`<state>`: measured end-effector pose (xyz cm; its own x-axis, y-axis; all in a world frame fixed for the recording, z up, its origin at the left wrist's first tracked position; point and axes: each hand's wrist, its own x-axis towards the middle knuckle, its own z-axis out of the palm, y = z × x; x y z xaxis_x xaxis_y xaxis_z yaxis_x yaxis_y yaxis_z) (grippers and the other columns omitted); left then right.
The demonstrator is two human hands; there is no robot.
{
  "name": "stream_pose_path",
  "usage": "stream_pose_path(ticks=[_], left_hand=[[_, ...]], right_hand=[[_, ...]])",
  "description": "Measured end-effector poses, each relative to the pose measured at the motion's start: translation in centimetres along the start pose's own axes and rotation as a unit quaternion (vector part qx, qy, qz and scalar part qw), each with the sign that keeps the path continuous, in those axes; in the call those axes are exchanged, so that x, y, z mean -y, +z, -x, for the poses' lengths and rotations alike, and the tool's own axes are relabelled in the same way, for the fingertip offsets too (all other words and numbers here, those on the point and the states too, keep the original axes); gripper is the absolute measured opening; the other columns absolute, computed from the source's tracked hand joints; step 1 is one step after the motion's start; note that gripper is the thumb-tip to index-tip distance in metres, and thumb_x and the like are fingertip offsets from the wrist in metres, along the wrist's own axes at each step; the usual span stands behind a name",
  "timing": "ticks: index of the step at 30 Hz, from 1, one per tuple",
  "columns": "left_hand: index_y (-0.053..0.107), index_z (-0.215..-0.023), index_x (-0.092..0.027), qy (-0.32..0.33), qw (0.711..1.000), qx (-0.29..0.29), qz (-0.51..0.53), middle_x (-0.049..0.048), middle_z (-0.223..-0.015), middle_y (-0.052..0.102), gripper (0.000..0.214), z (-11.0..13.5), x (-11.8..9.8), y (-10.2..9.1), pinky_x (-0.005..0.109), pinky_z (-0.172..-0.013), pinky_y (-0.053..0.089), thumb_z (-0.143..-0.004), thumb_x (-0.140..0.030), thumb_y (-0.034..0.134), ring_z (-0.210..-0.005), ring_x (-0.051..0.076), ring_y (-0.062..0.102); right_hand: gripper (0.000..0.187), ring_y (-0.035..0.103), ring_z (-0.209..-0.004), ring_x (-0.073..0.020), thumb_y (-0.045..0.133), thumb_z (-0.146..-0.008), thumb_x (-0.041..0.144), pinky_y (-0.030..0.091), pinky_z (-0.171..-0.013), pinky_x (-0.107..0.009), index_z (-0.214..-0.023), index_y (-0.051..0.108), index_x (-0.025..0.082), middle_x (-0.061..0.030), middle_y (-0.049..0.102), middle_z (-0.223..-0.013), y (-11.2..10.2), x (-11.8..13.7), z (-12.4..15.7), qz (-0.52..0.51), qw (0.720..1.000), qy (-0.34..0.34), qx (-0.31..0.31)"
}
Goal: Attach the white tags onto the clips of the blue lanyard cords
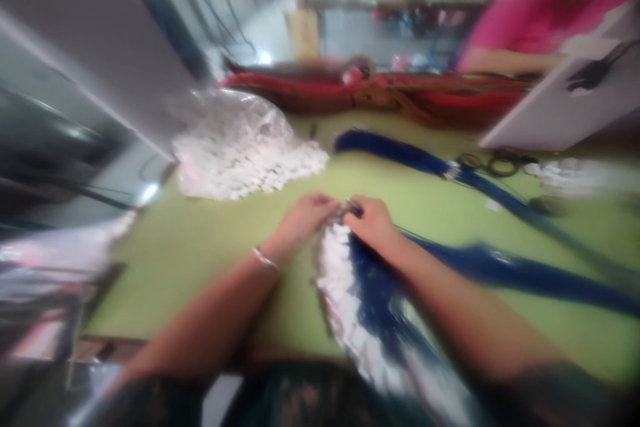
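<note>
My left hand (313,212) is closed in a pinch at the middle of the green table. Whatever lies between its fingertips is too small and blurred to name. Touching distance away, my right hand (373,219) is curled shut around the ends of dark blue wires (373,273). Those wires fan down towards my lap, under my right forearm. A long row of small white plastic connectors (337,280) runs along their left edge, starting just below my fingers. Motion blur hides the finer detail at the fingertips.
A clear plastic bag (240,147) spills white connectors on the green tabletop (200,233). Blue wire bundles (400,153) stretch rightwards, near black tape rolls (503,163). Red and brown wire bundles (310,90) lie behind. A person in a pink top (525,27) sits across.
</note>
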<state>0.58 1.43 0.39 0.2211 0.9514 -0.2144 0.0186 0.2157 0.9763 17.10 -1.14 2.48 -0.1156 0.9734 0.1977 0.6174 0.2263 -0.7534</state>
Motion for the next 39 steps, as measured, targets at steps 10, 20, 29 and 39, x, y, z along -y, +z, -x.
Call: stream_pose_path(ticks=[10, 20, 29, 39], left_hand=[[0.066, -0.076, -0.015, 0.002, 0.999, 0.011, -0.038, 0.0004, -0.054, 0.059, 0.025, 0.1, 0.0, 0.2, 0.021, -0.043, 0.031, -0.074, -0.039, 0.073, -0.045, 0.007, 0.045], [0.066, -0.079, -0.017, 0.011, 0.999, -0.019, -0.035, 0.0005, -0.058, 0.062, 0.022, 0.0, 0.9, 0.4, 0.022, -0.046, 0.036, -0.074, -0.038, 0.072, -0.046, 0.008, 0.047], [0.069, -0.086, -0.016, 0.027, 0.992, 0.042, -0.116, 0.0026, -0.062, 0.064, 0.027, 0.3, 0.1, 0.5, 0.024, -0.046, 0.035, -0.077, -0.042, 0.068, -0.049, 0.01, 0.051], [0.07, -0.079, -0.016, 0.184, 0.887, -0.092, -0.413, 0.0095, -0.087, 0.066, 0.018, 0.0, -2.0, -5.2, 0.036, -0.078, 0.047, -0.084, -0.027, 0.056, -0.084, 0.022, 0.06]], right_hand=[[0.008, 0.05, -0.057, -0.0123, 0.052, -0.068, 0.02, 0.036, -0.058, -0.023, -0.062, 0.057, 0.019, 0.0008, 0.062, -0.061, 0.1, 0.0, -0.2, -0.005, 1.0, 0.005, 0.014], [0.018, 0.049, -0.053, -0.0122, 0.059, -0.071, 0.03, 0.035, -0.054, -0.024, -0.063, 0.065, 0.016, -0.0009, 0.061, -0.056, -0.4, -0.6, -0.3, -0.009, 0.997, 0.071, 0.007], [0.017, 0.048, -0.055, -0.0128, 0.055, -0.069, 0.028, 0.035, -0.053, -0.025, -0.059, 0.061, 0.016, 0.0, 0.058, -0.055, -0.2, -0.2, -0.1, -0.025, 0.997, 0.07, -0.001], [0.023, 0.059, -0.058, -0.0149, 0.064, -0.065, 0.029, 0.046, -0.059, -0.027, -0.085, 0.068, 0.017, -0.0017, 0.069, -0.066, -1.0, 1.0, -0.4, -0.246, 0.95, 0.184, -0.047]])
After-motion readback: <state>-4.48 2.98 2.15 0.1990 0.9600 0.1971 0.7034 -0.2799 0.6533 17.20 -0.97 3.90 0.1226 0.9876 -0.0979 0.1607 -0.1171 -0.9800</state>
